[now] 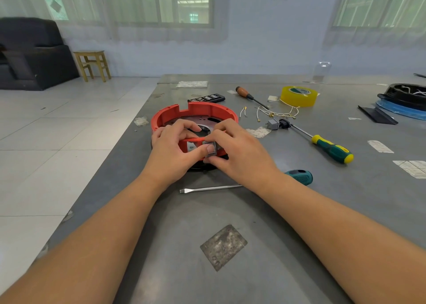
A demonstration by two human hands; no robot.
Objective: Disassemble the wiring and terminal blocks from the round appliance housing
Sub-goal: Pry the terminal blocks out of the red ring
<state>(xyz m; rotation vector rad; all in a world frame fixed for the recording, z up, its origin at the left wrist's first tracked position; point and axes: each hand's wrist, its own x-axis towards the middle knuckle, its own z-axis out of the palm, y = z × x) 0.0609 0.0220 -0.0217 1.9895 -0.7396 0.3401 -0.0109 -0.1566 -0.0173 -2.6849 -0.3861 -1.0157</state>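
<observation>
The grey table [230,211] carries the round red housing [196,113] in front of me. My left hand [171,151] grips its near rim, fingers curled over. My right hand [239,151] pinches a small grey terminal block [211,149] at that rim.

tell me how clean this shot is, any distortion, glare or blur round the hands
Head view: wide-angle bend curves the table edges and stretches the forearms at the bottom; daylight from the windows is soft, shadows faint, a dull sheen on the table, no harsh glare; the left hand, right hand and red housing read sharp enough, while the far wall looks slightly soft.
</observation>
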